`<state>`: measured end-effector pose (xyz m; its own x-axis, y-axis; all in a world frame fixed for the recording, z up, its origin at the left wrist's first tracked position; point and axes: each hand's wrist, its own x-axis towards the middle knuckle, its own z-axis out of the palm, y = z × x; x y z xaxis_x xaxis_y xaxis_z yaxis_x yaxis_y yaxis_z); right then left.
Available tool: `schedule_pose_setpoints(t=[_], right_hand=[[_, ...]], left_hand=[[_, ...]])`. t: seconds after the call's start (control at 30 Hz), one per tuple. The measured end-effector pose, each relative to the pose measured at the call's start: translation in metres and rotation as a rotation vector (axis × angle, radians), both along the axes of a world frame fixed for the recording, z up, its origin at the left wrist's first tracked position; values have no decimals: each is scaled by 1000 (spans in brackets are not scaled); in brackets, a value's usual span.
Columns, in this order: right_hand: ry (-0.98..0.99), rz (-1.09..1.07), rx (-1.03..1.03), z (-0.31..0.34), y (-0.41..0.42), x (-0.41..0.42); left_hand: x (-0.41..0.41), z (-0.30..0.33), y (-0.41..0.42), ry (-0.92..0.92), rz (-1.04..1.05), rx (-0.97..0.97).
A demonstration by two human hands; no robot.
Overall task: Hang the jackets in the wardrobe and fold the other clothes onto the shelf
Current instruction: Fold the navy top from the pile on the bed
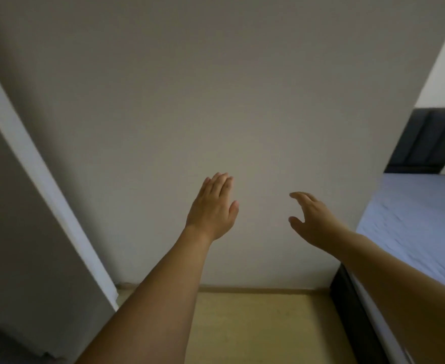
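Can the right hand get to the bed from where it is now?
Probably yes. The right hand is open and holds nothing, and the bed lies just to its right with nothing visible between them.

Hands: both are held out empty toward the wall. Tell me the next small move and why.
Probably turn right toward the bed. Both the left hand and right hand are open and hold nothing, and only bare wall lies ahead. No jackets, clothes or wardrobe show here, so whatever needs picking up must lie elsewhere.
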<state>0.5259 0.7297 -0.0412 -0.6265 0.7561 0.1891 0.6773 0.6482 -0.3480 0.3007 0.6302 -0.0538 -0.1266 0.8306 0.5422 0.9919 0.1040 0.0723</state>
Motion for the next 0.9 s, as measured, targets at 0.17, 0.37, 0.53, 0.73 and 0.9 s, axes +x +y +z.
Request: schedule_pose_setpoints(t=[0.17,0.37,0.53,0.73,0.9], right_hand=[[2,-32,-44,-39,54,128],[-78,-51,-201,-77,106,264],[-108,-89,-268,-102,152,332],[-127,-90,-308,-137,216,430],[-121,-72,-339,-159,298,538]], left_hand=[[123,-24,60,-60,25,-30],[252,-62,99,-129,60,-132],[320,-97,146,-219,112,-178],[419,-144,206,-265,107,-284],[527,-166,271,-250,155,-343]])
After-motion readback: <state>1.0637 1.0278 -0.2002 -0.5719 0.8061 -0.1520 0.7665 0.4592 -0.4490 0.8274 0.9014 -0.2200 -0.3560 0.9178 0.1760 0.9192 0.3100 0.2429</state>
